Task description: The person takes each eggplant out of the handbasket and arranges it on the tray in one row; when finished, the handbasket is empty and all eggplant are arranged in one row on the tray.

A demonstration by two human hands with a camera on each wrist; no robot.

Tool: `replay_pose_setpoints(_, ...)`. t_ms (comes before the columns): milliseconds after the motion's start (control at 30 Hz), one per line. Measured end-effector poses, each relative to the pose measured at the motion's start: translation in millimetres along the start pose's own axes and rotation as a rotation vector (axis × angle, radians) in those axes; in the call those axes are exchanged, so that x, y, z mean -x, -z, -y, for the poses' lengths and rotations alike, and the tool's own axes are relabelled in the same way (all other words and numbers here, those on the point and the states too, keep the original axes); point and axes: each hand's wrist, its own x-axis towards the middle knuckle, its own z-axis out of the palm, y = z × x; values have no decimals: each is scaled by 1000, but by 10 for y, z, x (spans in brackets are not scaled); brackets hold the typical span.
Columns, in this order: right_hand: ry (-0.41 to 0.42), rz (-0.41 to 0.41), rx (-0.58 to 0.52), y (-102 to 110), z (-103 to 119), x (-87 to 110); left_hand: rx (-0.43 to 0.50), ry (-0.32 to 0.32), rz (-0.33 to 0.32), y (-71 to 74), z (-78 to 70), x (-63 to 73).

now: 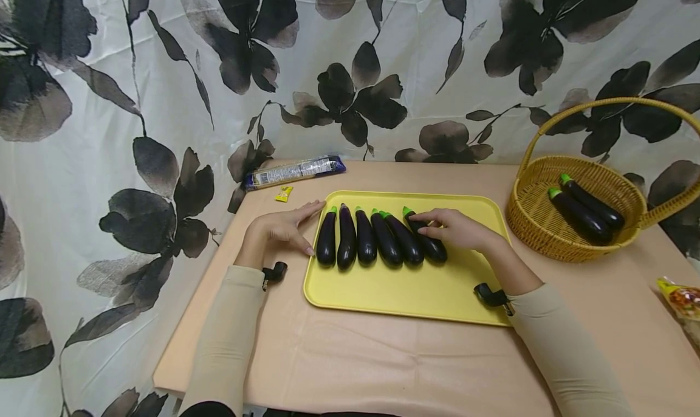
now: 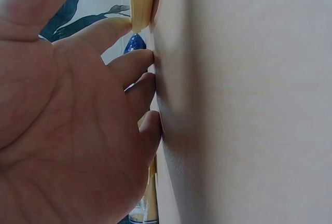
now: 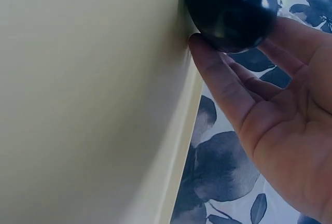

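Several dark eggplants (image 1: 366,237) lie side by side on a yellow tray (image 1: 383,295), their green-tipped ends toward the back. My right hand (image 1: 456,227) grips the rightmost eggplant (image 1: 432,247) from its right side. The right wrist view shows that eggplant (image 3: 233,11) between the thumb and fingers, low over the tray surface (image 3: 93,99). At the tray's left edge rests my left hand (image 1: 273,230), fingers extended and thumb near the rim. In the left wrist view a fingertip touches the tray edge (image 2: 142,1), and the other fingers meet the tabletop (image 2: 249,110).
A wicker basket (image 1: 547,234) with a tall handle stands right of the tray, holding two eggplants (image 1: 585,213). Behind the left hand lie a blue-ended packet (image 1: 295,172) and a small yellow wrapper (image 1: 284,194). Another packet (image 1: 683,307) is at the right edge.
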Motion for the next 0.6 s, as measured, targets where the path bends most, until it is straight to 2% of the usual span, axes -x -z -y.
replay_pose_setpoints(600,8,6,44,-6,35,6,11,-1,-2,1,5,2)
